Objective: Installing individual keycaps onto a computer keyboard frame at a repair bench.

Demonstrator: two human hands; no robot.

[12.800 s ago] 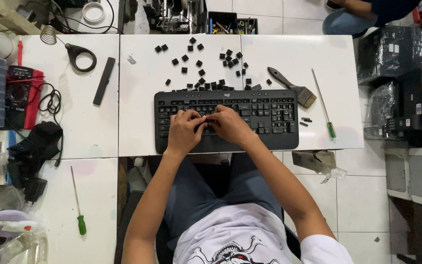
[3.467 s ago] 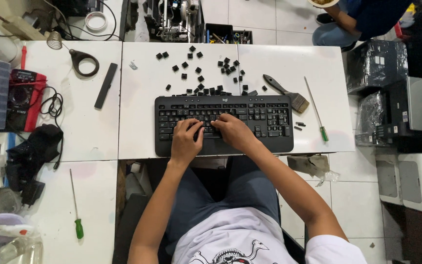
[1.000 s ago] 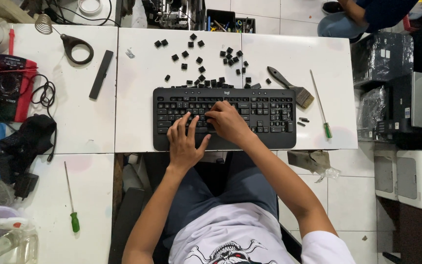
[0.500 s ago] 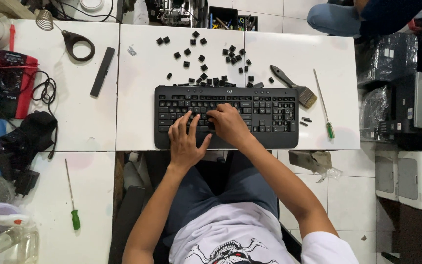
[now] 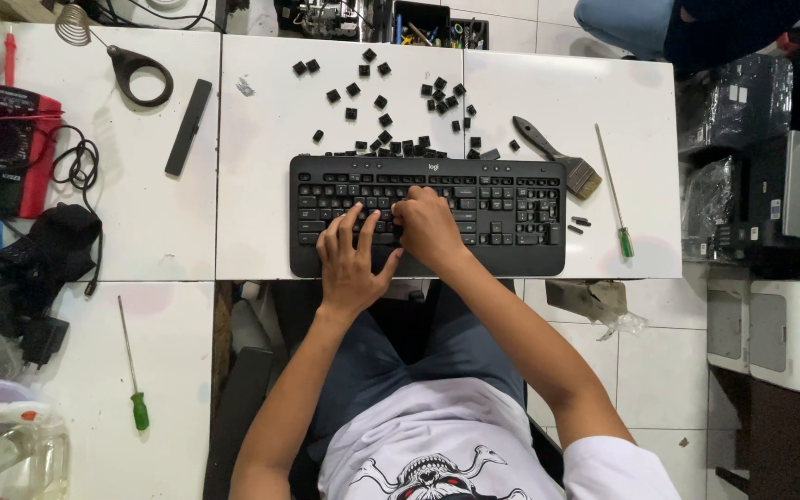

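Observation:
A black keyboard (image 5: 493,199) lies along the near edge of a white table (image 5: 261,185). My left hand (image 5: 354,264) rests flat on its lower middle, fingers spread over the keys and palm rest. My right hand (image 5: 428,227) sits just to the right of it with fingers curled down on the middle key rows; whether a keycap is pinched under the fingertips is hidden. Several loose black keycaps (image 5: 381,102) are scattered on the table beyond the keyboard.
A paintbrush (image 5: 557,157) and a green-handled screwdriver (image 5: 615,199) lie right of the keycaps. A black bar (image 5: 187,127), a tape dispenser (image 5: 141,79) and a red multimeter (image 5: 9,148) sit on the left. Another screwdriver (image 5: 131,370) lies near left. Another person (image 5: 687,28) crouches at far right.
My left hand has slid back from the keys toward the keyboard's near edge and spread its fingers. My right hand stays curled on the middle keys.

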